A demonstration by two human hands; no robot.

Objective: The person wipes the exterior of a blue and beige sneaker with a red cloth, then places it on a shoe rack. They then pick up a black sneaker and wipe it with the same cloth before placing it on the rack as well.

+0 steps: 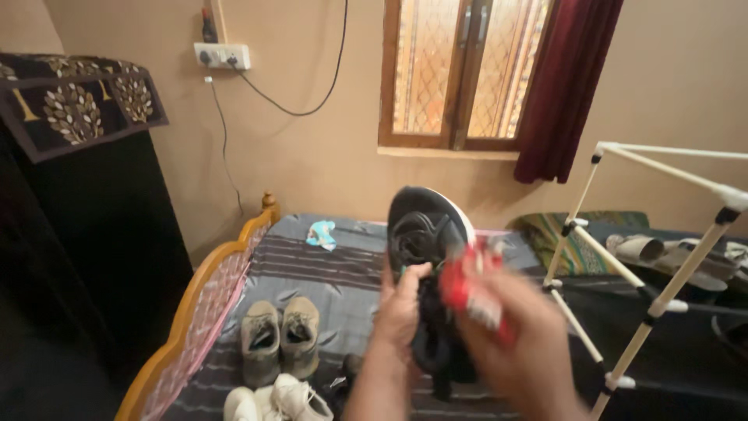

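In the lower middle of the frame, the left hand (401, 308) is clamped on a black shoe (425, 234) held sole-out, standing upright, while the right hand (518, 343) just beside it pinches a blurry red-and-white thing (471, 292).

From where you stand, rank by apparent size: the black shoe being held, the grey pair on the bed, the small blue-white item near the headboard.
1. Black shoe, though nearness to the camera inflates it.
2. Grey pair.
3. Blue-white item.

Bed (327, 269) with a grey striped sheet; grey sneakers (279, 337), white sneakers (274, 401) and a small light-blue cloth (321, 233) lying on it.
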